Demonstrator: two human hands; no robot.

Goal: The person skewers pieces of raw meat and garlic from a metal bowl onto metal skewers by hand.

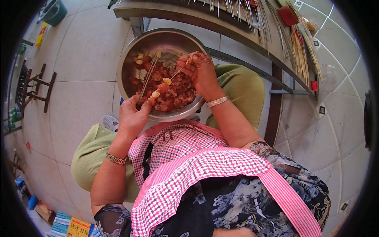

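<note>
A wide stainless steel basin (170, 118) sits before me, holding many pieces of raw red meat (183, 99). My left hand (133, 112) grips thin metal skewers. One skewer (176, 74) carries chunks of meat with pale yellow pieces (167, 81), perhaps garlic or fat, between them. The other skewers (149, 75) slant up across the basin, with a yellow piece near their upper ends. At the threaded skewer's far end, my right hand (204, 75) holds a piece of raw meat (199, 57). More yellow pieces (139, 59) lie at the basin's left side.
Beyond the basin stands a table (183, 14) with metal skewers jutting over its edge. Bamboo skewers (299, 56) and a red container (287, 15) lie on its right part. A wooden stool (38, 86) and a teal bucket (54, 13) are to the left.
</note>
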